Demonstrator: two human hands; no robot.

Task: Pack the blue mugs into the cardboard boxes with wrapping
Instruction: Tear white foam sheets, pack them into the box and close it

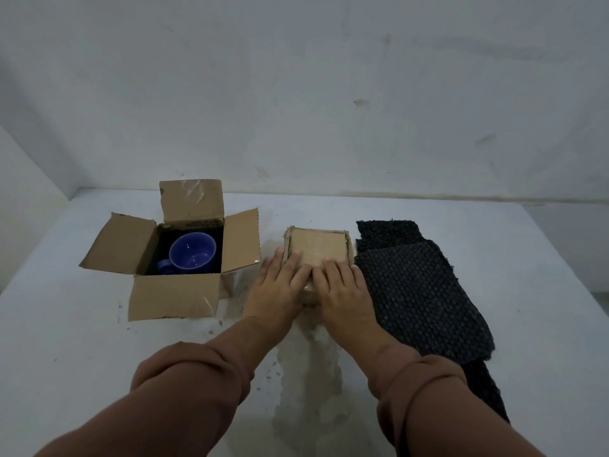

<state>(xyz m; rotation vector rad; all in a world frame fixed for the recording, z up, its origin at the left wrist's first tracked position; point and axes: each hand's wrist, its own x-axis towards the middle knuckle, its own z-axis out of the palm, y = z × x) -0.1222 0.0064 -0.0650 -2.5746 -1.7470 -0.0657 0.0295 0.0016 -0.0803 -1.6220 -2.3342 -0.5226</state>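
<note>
We have both hands on the small closed box [318, 245] in the middle of the table [66, 341]; the left hand [280, 285] and the right hand [342, 285] lie side by side on its near half, fingers straight and close together, flat on the top flaps, holding nothing; the left thumb lies along the left edge of the box. What is inside this box we cannot see. The blue mug [192, 252] that we do see stands upright in the open box [171, 298] at the left, on something dark, its handle toward the near left corner; the four flaps of that box stand outward. Black bubbled wrapping sheets [418, 291] lie just beside the closed box, at the right.

We judge that the step in hand is the closing of the small box; to do it well we should press evenly with both palms, so that the flaps lie level and no corner springs up; the far edges look a little raised, so the pressure should also go there; we should press gently, because a mug may be under the cardboard.
</note>
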